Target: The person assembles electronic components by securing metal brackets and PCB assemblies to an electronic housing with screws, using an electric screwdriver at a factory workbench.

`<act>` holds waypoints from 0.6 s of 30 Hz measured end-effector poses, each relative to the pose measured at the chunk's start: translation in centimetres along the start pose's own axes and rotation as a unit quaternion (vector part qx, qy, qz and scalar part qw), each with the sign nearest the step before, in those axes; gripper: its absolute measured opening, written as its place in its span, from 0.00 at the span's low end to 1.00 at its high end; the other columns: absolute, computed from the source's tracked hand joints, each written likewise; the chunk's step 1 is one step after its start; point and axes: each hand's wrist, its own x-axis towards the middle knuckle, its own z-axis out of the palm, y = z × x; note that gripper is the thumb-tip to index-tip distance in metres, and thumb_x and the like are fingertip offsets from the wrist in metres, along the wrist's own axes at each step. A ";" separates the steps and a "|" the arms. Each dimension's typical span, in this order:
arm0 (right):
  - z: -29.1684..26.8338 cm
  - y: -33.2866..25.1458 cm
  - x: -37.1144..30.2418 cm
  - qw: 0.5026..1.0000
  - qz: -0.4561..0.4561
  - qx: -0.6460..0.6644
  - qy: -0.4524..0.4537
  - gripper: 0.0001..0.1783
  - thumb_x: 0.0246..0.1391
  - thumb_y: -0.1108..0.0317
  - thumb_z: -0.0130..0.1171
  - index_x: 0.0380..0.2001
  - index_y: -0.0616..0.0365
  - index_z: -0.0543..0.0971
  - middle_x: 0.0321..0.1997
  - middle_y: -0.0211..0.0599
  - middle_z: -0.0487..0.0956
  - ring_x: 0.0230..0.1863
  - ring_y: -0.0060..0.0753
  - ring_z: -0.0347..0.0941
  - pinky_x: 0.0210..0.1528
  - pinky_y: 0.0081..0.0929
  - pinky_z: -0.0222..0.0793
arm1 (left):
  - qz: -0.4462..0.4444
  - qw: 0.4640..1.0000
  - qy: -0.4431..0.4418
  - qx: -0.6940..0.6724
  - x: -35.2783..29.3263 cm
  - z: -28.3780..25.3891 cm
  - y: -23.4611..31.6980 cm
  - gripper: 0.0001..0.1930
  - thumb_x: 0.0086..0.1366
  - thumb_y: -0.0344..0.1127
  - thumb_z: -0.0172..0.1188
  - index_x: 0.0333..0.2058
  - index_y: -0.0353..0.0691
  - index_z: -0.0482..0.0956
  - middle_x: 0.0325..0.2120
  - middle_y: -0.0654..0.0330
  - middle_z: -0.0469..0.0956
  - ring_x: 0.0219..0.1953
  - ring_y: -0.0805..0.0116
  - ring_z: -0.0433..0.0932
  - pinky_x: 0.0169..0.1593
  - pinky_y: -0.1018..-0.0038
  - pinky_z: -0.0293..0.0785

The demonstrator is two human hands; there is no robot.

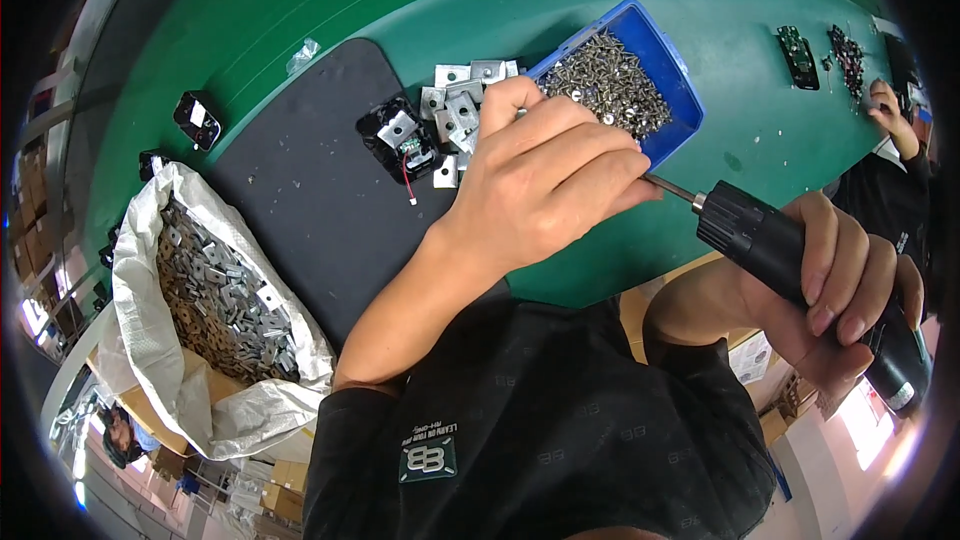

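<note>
My right hand (840,280) is wrapped round a black electric screwdriver (748,230), whose thin metal bit points left. My left hand (545,175) is above the near edge of a blue bin (678,105) filled with small metal screws (605,80). Its fingers are curled together close to the tip of the bit; whatever they pinch is hidden. Beside the left hand lie several square metal plates with holes (460,105). Just left of these sits a black housing (380,130) with a metal plate, a small green circuit board and a red wire in it.
A black mat (310,170) lies on the green table. At the left stands a white sack (150,330) of metal pieces. Another black housing (198,120) rests on the green surface beyond it. A co-worker's hand (885,105) is at the far right, near a circuit board (797,55).
</note>
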 end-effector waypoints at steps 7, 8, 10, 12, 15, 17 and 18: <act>0.2 0.1 -0.2 1.000 -0.004 0.022 -0.014 0.20 0.37 0.71 0.68 0.37 0.48 0.76 0.21 0.18 0.74 0.20 0.14 0.69 0.30 0.14 0.65 | 0.001 1.000 -0.003 -0.019 -0.4 -0.1 0.0 0.15 0.39 0.41 0.71 0.27 0.44 0.82 0.26 0.68 0.80 0.26 0.72 0.74 0.35 0.74 0.58; 0.2 0.1 -0.2 1.000 -0.003 0.025 -0.009 0.20 0.37 0.71 0.68 0.37 0.48 0.76 0.21 0.18 0.74 0.20 0.14 0.69 0.30 0.13 0.65 | 0.001 1.000 -0.003 -0.020 -0.5 -0.1 0.0 0.15 0.39 0.41 0.71 0.27 0.44 0.82 0.26 0.68 0.80 0.26 0.72 0.74 0.35 0.74 0.58; 0.1 0.1 -0.1 1.000 0.000 0.021 -0.010 0.20 0.37 0.71 0.68 0.37 0.48 0.76 0.21 0.18 0.74 0.20 0.14 0.69 0.30 0.13 0.65 | -0.011 0.999 -0.015 -0.037 -0.6 -0.1 0.1 0.15 0.39 0.40 0.71 0.28 0.44 0.82 0.26 0.68 0.80 0.27 0.72 0.74 0.35 0.74 0.58; 0.1 0.1 -0.1 1.000 0.001 0.017 -0.011 0.20 0.37 0.71 0.67 0.37 0.48 0.76 0.21 0.18 0.73 0.20 0.14 0.69 0.30 0.13 0.65 | -0.019 0.999 -0.021 -0.042 -0.6 0.0 0.3 0.15 0.39 0.40 0.71 0.28 0.44 0.82 0.26 0.68 0.80 0.27 0.72 0.74 0.35 0.74 0.59; 0.1 0.1 -0.3 1.000 0.005 0.023 -0.013 0.19 0.37 0.71 0.67 0.37 0.48 0.76 0.21 0.18 0.73 0.20 0.13 0.69 0.29 0.13 0.65 | -0.033 0.998 -0.027 -0.047 -0.7 -0.1 0.3 0.14 0.40 0.39 0.71 0.27 0.44 0.81 0.26 0.68 0.80 0.27 0.71 0.74 0.35 0.75 0.59; 0.2 0.0 -0.2 1.000 0.002 0.008 -0.014 0.19 0.38 0.70 0.68 0.37 0.48 0.75 0.21 0.18 0.74 0.20 0.14 0.69 0.30 0.13 0.65 | -0.038 0.998 -0.027 -0.047 -0.8 -0.1 0.3 0.14 0.40 0.39 0.72 0.27 0.44 0.81 0.26 0.68 0.80 0.27 0.71 0.74 0.35 0.75 0.59; 0.1 0.0 -0.2 1.000 0.002 0.007 -0.014 0.19 0.38 0.70 0.68 0.37 0.48 0.75 0.21 0.18 0.74 0.20 0.14 0.69 0.30 0.13 0.65 | -0.038 0.998 -0.022 -0.046 -0.8 -0.1 0.3 0.14 0.39 0.39 0.72 0.27 0.44 0.81 0.25 0.68 0.80 0.27 0.72 0.74 0.35 0.75 0.58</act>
